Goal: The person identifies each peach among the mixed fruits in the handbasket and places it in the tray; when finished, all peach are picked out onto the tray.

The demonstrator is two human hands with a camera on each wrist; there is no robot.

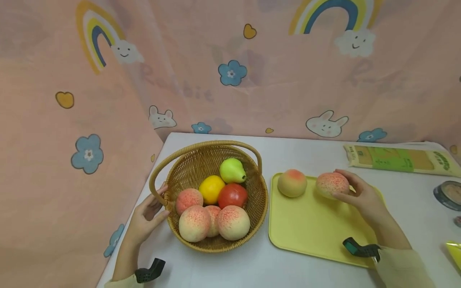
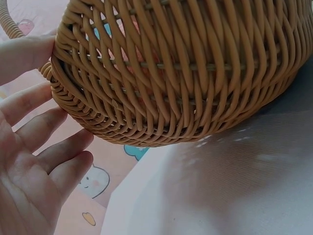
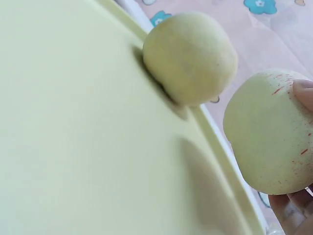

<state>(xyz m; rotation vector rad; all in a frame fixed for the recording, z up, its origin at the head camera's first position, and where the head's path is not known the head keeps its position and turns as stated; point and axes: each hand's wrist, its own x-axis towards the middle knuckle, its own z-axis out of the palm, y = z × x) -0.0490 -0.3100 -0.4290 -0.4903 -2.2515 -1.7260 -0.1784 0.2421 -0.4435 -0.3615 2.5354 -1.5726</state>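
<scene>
My right hand point(image 1: 363, 198) grips a speckled peach point(image 1: 332, 185) between thumb and fingers, raised a little above the yellow tray point(image 1: 306, 228). In the right wrist view, this peach point(image 3: 269, 132) hangs apart from its shadow. Beside it, another peach point(image 1: 292, 183) rests at the tray's far left corner. My left hand point(image 1: 145, 220) touches the wicker basket point(image 1: 257, 208) at the left rim, near the handle's base, its fingers loosely spread in the left wrist view. Inside the basket lie several peaches point(image 1: 194, 224), a green pear point(image 1: 232, 171), a yellow fruit point(image 1: 211, 189) and a red fruit point(image 1: 233, 195).
A long green-and-tan packet point(image 1: 399, 159) lies along the back right of the white table point(image 1: 288, 152). At the right edge are a round dark-rimmed container point(image 1: 449, 195) and part of a yellow packet point(image 1: 454, 254). A patterned pink cloth point(image 1: 201, 48) hangs behind and at the left.
</scene>
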